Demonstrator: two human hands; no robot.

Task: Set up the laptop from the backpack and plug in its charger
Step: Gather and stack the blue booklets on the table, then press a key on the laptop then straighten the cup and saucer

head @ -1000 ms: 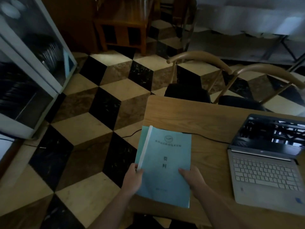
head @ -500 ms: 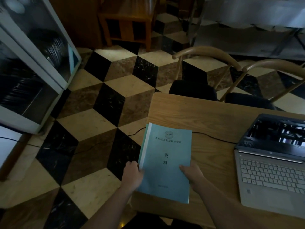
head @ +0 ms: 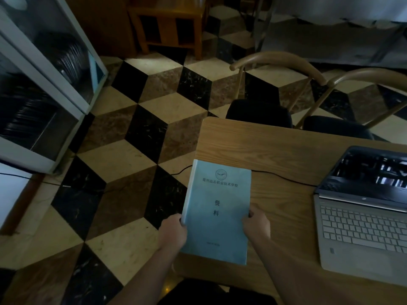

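One blue booklet point(head: 217, 211) gripped at both sides by left hand point(head: 172, 231) and right hand point(head: 256, 224); one open laptop point(head: 361, 219) on table point(head: 275, 146), cut off at right edge; two chairs point(head: 277, 89).

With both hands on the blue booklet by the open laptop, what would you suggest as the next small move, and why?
Probably set the blue booklet flat on the table and let go. The left hand and right hand both grip it at the table's left end, while the laptop already sits open with a black cable reaching it.
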